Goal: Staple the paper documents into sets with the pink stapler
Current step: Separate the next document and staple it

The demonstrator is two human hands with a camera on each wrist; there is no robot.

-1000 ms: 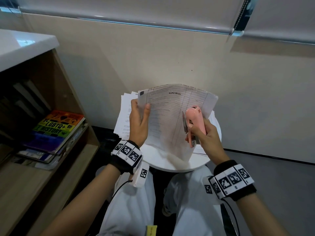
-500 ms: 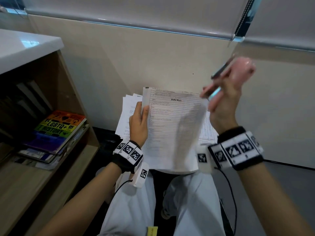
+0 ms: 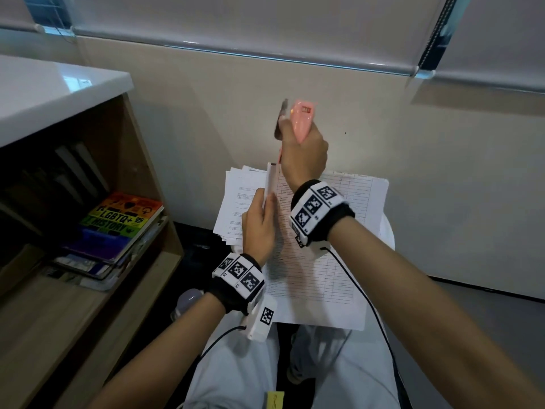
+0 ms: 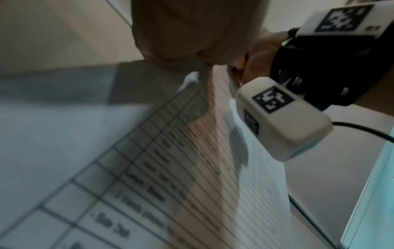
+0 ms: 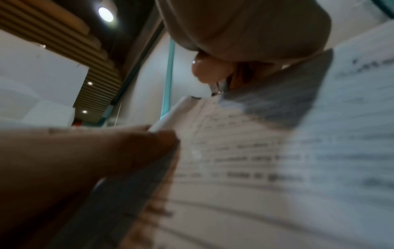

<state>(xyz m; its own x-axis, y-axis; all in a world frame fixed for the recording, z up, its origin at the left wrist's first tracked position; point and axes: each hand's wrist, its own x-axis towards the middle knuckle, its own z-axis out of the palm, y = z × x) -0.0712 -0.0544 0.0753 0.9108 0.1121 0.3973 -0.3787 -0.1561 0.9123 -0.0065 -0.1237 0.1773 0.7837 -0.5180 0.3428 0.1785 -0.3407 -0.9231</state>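
Note:
My right hand [image 3: 298, 143] grips the pink stapler [image 3: 301, 119] upright, its top toward the wall. Its lower end meets the top left corner of the held paper set [image 3: 309, 278]. My left hand [image 3: 264, 208] pinches that set along its left edge, just below the corner, and the sheets hang down over the table toward my lap. In the right wrist view the pink stapler [image 5: 205, 70] and its metal tip sit right at the paper set [image 5: 255, 151] corner, with left-hand fingers [image 5: 136, 144] on the edge. The left wrist view shows the printed sheet [image 4: 149, 168] blurred.
Two more loose paper piles [image 3: 236, 196] [image 3: 364, 188] lie on the small round white table [image 3: 387, 231] against the wall. A wooden bookshelf [image 3: 141, 160] with a rainbow-covered book [image 3: 124, 219] stands close on the left under a white countertop [image 3: 44, 90].
My right hand lifted the stapler off the paper's right side, swung it up, then brought it left to the top left corner. The left hand has turned the set's left edge up.

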